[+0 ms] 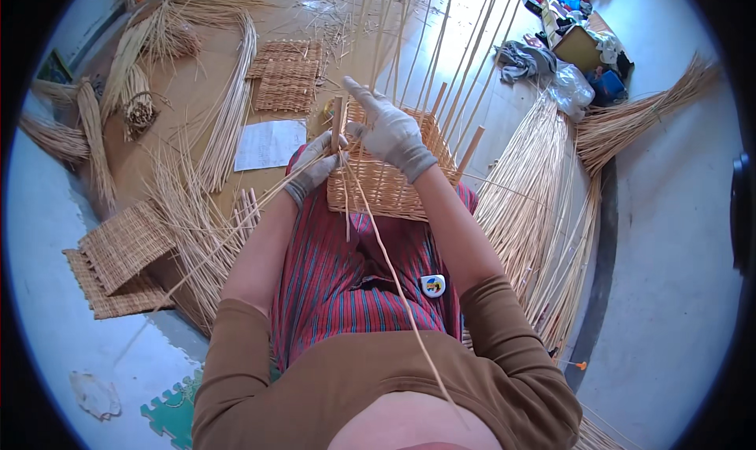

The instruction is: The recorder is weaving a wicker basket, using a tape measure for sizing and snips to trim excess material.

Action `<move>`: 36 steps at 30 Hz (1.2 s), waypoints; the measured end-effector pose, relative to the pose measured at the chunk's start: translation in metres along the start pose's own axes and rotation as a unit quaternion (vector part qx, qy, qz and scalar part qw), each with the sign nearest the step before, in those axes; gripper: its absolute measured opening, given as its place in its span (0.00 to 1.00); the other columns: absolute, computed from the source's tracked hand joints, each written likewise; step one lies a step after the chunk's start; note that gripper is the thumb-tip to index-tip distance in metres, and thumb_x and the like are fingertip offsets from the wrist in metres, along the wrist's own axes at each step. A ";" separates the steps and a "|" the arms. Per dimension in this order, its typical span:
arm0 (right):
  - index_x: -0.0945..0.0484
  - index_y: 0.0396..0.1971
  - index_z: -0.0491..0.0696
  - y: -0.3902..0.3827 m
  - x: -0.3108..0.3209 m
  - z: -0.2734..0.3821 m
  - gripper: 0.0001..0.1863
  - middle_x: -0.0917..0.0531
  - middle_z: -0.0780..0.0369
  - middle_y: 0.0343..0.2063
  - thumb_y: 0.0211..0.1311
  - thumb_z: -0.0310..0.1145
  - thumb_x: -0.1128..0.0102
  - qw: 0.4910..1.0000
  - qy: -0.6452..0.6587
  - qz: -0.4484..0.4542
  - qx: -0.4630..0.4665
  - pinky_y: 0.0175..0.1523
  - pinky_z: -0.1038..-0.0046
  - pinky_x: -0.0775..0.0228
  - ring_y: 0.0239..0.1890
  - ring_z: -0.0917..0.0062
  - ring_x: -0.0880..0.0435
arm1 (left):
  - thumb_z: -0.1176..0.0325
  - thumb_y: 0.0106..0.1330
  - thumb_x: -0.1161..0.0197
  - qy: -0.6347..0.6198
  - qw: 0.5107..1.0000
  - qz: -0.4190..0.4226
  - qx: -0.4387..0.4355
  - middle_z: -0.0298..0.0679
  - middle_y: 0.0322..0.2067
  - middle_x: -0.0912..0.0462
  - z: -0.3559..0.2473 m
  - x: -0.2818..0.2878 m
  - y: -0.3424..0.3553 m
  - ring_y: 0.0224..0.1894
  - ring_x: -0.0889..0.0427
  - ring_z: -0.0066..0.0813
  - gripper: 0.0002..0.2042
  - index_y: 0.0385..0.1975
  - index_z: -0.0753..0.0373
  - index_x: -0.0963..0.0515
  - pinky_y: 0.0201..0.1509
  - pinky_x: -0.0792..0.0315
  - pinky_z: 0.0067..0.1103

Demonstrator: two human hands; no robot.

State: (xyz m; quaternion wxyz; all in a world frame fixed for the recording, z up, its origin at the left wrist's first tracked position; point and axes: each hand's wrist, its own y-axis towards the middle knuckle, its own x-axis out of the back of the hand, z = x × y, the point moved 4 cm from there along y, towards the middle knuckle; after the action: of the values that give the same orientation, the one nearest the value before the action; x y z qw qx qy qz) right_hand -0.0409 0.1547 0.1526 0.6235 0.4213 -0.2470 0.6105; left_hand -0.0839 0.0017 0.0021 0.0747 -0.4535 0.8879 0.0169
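Workpiece: the woven basket [378, 188] sits on the wearer's lap, over the striped cloth [354, 312], open side up, w/ tall upright strands [471, 55] rising from its far side. L hand [316, 160], gloved, is curled round the foot of the corner stick [338, 123] at the basket's near-L corner & appears to grip it; whether it also pinches strands there can't be told. R hand [388, 131], gloved, is over the near rim, fingers extended, thumb apart, apparently grasping nothing; fingertip contact w/ the stick is unclear. Caution, all judged: (1) Corner stick could tilt or pull loose if L grip slackens, or if a strand is tugged hard sideways. (2) Long loose strand [384, 248] trails from the corner down over the brown shirt [331, 371]; it could snag or kink if the wearer leans fwd or an arm sweeps across. (3) Uprights could bend or tangle if R forearm swings out. (4) Basket could tip b/c the lap is an uneven, soft support, esp. if the knees shift. (5) Tape measure [432, 285], also on the cloth, could slide off w/ the same mvmt.
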 end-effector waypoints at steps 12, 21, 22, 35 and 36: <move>0.20 0.61 0.53 -0.053 -0.032 -0.044 0.23 0.21 0.54 0.61 0.66 0.27 0.33 0.943 0.295 -0.155 0.009 0.46 0.76 0.24 0.39 0.82 0.18 | 0.75 0.66 0.32 -0.101 0.991 0.025 -0.084 0.24 0.34 0.23 0.010 0.000 0.006 0.38 0.24 0.14 0.08 0.40 0.57 0.23 0.45 0.27 0.14; 0.18 0.48 0.51 -0.123 -0.047 0.006 0.10 0.14 0.53 0.40 0.70 0.31 0.41 0.965 0.100 -0.235 -0.052 0.46 0.66 0.21 0.43 0.60 0.13 | 0.83 0.59 0.34 -0.111 0.993 0.014 -0.027 0.24 0.30 0.26 0.025 -0.001 0.013 0.31 0.27 0.15 0.11 0.34 0.56 0.24 0.36 0.27 0.15; 0.18 0.48 0.51 -0.109 -0.044 0.017 0.10 0.14 0.53 0.40 0.70 0.31 0.42 0.967 0.118 -0.225 -0.003 0.45 0.64 0.21 0.42 0.59 0.13 | 0.82 0.60 0.34 -0.131 0.989 -0.012 -0.069 0.25 0.31 0.25 0.025 -0.001 0.012 0.32 0.25 0.15 0.11 0.38 0.57 0.22 0.38 0.26 0.16; 0.25 0.61 0.42 -0.174 -0.054 -0.082 0.20 0.17 0.56 0.56 0.71 0.23 0.46 0.914 0.272 -0.217 -0.210 0.64 0.70 0.27 0.60 0.69 0.19 | 0.63 0.76 0.44 0.330 0.920 -0.139 -0.157 0.52 0.36 0.15 -0.031 -0.101 -0.030 0.38 0.16 0.53 0.24 0.70 0.53 0.37 0.37 0.24 0.42; 0.26 0.62 0.41 -0.164 -0.043 -0.096 0.19 0.18 0.57 0.57 0.73 0.24 0.47 0.902 0.273 -0.237 -0.236 0.61 0.71 0.26 0.59 0.73 0.19 | 0.62 0.76 0.45 0.413 0.896 -0.113 -0.115 0.55 0.29 0.16 -0.032 -0.101 -0.014 0.29 0.16 0.55 0.24 0.70 0.53 0.38 0.31 0.27 0.44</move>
State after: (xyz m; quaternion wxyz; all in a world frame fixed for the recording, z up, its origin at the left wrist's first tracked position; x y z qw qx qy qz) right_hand 0.0930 0.2271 0.0303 0.8740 0.1246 -0.0970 0.4595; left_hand -0.0183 0.0718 0.0490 -0.3503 -0.5224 0.7734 -0.0790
